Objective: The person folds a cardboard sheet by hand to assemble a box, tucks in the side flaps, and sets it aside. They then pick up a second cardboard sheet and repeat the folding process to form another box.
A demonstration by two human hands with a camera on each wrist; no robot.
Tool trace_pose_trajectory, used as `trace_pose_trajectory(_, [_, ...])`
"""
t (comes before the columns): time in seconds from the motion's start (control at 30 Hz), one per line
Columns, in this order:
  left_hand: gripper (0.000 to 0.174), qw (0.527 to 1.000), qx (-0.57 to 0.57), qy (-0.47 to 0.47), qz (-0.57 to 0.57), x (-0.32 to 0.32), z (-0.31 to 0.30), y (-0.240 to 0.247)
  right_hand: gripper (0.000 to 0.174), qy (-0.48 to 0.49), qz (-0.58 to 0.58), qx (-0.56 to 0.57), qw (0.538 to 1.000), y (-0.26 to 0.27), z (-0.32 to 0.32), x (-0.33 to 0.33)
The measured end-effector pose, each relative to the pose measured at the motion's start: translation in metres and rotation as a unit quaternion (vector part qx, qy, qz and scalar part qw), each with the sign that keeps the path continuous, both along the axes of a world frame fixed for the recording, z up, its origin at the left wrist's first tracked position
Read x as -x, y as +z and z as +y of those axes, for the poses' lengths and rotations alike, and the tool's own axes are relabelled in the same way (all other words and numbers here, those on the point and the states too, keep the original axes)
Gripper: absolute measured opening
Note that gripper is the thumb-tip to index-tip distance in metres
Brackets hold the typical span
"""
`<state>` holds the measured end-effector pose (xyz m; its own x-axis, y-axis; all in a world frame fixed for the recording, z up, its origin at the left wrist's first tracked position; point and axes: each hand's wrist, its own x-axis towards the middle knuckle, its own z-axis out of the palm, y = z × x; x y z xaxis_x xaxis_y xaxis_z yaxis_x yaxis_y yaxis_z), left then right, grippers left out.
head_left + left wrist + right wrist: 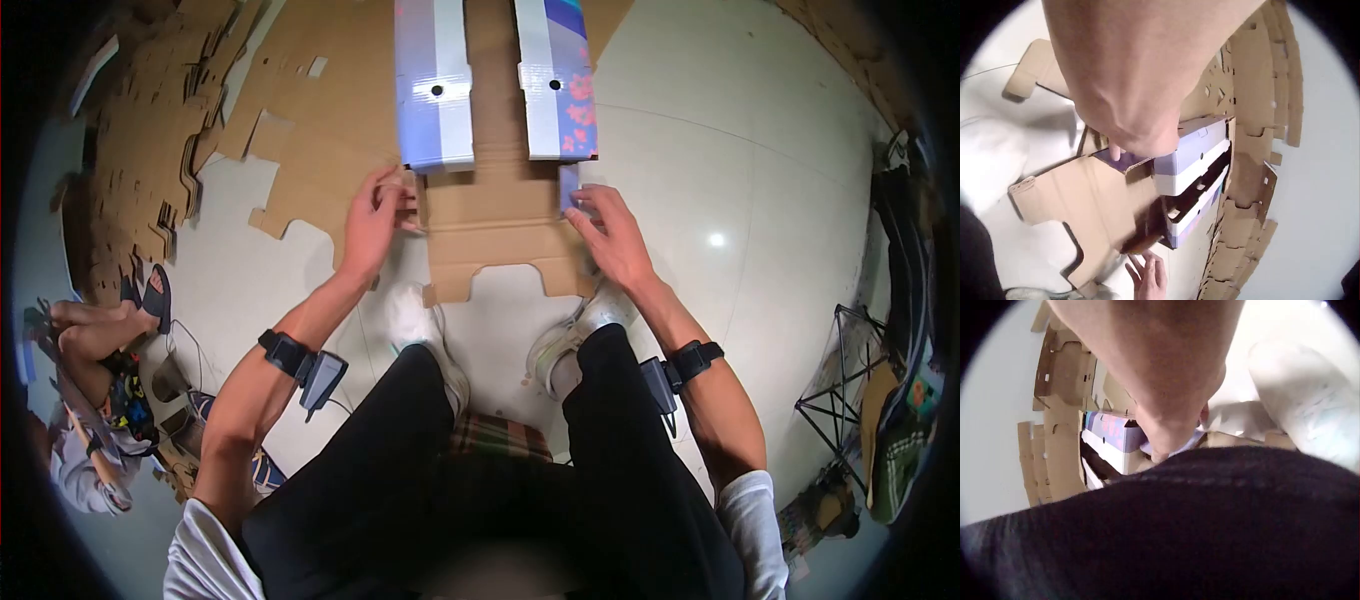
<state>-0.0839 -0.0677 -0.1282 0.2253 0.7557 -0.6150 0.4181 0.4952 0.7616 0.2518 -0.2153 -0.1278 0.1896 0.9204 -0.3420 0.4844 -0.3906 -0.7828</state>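
A partly folded cardboard box [495, 200] lies on the floor between the person's feet, brown inside, with two raised purple-and-white printed sides [433, 125] that each have a dark round hole. My left hand [372, 222] is at its near left corner and pinches a small side flap [1124, 161], the fingers partly hidden behind the wrist in the left wrist view. Across from it, my right hand [612, 238] has its fingertips right at the purple flap [569, 190] on the right, thumb and fingers apart. Toward the feet, the notched end panel [455, 270] lies flat.
Flat brown cardboard sheets [290, 150] cover the floor at the left, with stacked pieces [140, 150] beyond. White shoes [415, 315] flank the end panel. Another person [100, 390] sits at the far left. A black metal frame [845, 375] stands at the right.
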Motion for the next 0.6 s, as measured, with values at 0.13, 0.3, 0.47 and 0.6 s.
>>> trace_pose_trajectory(0.13, [0.039, 0.978, -0.156, -0.132, 0.043, 0.011, -0.031, -0.013, 0.034, -0.021, 0.079, 0.032, 0.996, -0.006, 0.001, 0.011])
trace_pose_trajectory(0.3, [0.047, 0.969, 0.18, 0.068, -0.154, -0.004, -0.023, 0.012, 0.027, -0.118, 0.291, 0.218, 0.924, 0.008, 0.027, -0.004])
trace_pose_trajectory(0.47, [0.055, 0.987, 0.107, -0.047, -0.111, -0.019, -0.016, 0.033, 0.031, -0.031, 0.175, 0.078, 0.981, 0.018, 0.024, -0.02])
trace_pose_trajectory(0.6, [0.064, 0.983, 0.01, -0.106, -0.151, -0.007, 0.014, 0.05, 0.043, -0.064, 0.224, 0.026, 0.972, 0.065, 0.033, -0.042])
